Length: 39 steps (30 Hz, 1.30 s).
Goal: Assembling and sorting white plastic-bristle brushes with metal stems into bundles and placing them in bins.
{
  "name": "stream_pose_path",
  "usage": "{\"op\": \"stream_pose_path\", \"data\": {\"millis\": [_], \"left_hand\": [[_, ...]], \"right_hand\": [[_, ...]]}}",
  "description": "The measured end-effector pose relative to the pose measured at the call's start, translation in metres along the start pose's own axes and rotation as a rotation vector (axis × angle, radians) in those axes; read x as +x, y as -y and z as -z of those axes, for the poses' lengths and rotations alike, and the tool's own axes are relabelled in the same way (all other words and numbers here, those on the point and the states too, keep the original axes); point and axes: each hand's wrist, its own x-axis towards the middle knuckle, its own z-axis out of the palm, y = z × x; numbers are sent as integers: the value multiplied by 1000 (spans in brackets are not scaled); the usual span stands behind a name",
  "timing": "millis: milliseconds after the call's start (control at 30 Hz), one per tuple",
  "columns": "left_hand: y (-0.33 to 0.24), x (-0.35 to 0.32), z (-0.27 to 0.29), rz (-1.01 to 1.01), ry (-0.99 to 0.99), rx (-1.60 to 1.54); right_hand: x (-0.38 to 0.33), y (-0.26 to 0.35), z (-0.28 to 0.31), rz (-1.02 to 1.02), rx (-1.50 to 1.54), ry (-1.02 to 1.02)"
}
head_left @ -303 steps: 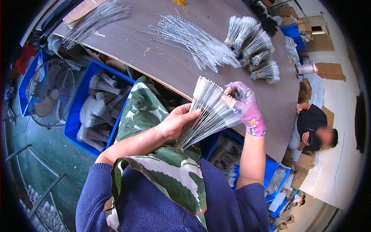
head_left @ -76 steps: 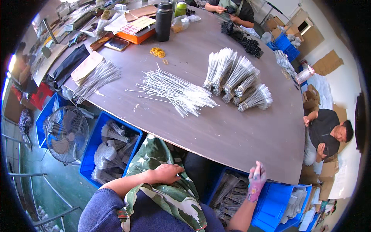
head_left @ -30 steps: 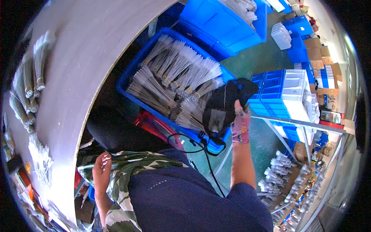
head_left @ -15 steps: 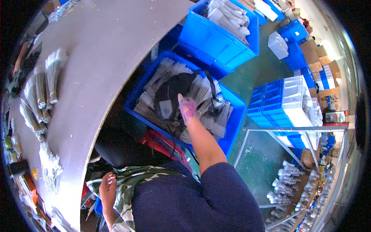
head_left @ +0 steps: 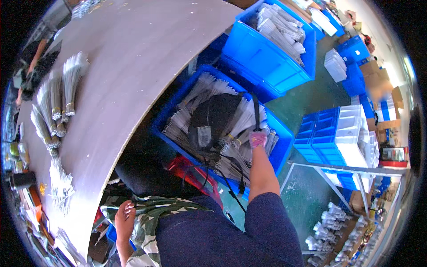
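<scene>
A black bag (head_left: 214, 116) with a pale label lies on bundles of thin grey-white wires (head_left: 180, 121) in a blue crate (head_left: 284, 151). My right hand (head_left: 258, 139), which looks pink and covered, is closed at the lower end of the bag's upright black strap (head_left: 256, 111). Its fingertips are partly hidden. Loose dark straps (head_left: 231, 191) hang over the crate's near edge. Low at the left, my left hand (head_left: 125, 219) rests against camouflage cloth (head_left: 144, 222). Its fingers are loosely curled and a little apart, with nothing visible in them.
A grey table (head_left: 129, 58) with a curved edge fills the left and carries several wire bundles (head_left: 55, 107). Another blue crate (head_left: 262, 55) of bundles stands beyond. Stacked crates (head_left: 318, 133) and a metal frame (head_left: 347, 169) are at the right. A red object (head_left: 189, 171) lies below the crate.
My right hand has moved from the bag's body rightward to its strap. The strap now stands straighter. The view has shifted slightly; my left hand stays about where it was.
</scene>
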Motion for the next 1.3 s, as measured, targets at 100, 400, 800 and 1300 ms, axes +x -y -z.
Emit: {"op": "stream_pose_path", "data": {"millis": [100, 400, 800, 1300], "left_hand": [[-8, -2, -3, 64, -31, 2], [-18, -5, 0, 23, -17, 196], [56, -27, 36, 21, -634, 276], [174, 13, 46, 218, -648, 302]], "right_hand": [[11, 33, 15, 145, -65, -26], [-142, 314, 41, 786, 166, 337], [-322, 471, 31, 768, 358, 1186], [-378, 606, -212, 864, 61, 496]]}}
